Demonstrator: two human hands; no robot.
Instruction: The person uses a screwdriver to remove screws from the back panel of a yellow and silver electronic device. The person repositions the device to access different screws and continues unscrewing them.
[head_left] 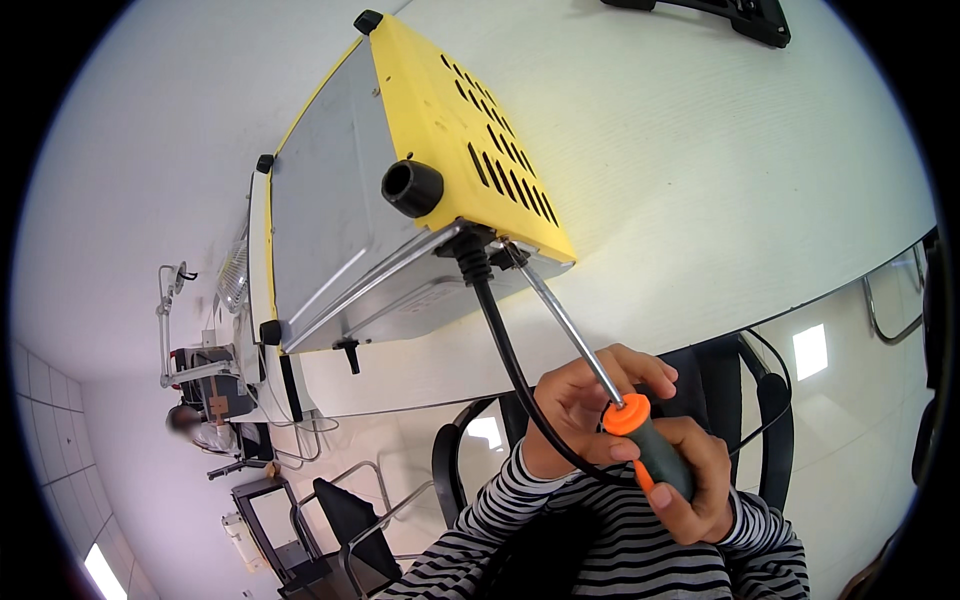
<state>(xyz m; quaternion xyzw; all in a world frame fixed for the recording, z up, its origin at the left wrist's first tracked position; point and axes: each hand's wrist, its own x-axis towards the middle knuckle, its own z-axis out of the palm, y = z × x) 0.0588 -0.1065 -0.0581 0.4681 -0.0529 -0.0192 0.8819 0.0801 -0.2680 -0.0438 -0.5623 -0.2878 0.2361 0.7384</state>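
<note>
A yellow appliance (460, 120) with slotted side, grey metal panels and black feet stands tilted on the white table (730, 150). A black cord (500, 340) runs down from its lower corner. Beside that cord entry, a screwdriver's steel shaft (570, 325) reaches a small black fitting. My right hand (700, 480) grips the screwdriver's orange and dark green handle (650, 455). My left hand (590, 415) is curled beside the shaft and cord, its thumb at the handle; what its fingers hold is hidden.
A black object (730, 15) lies at the table's far edge. Below are a black chair (765, 420) and another chair (350, 530). To the left are a jointed lamp arm (165, 330), a wire-guarded item (235, 275) and a seated person (210, 435).
</note>
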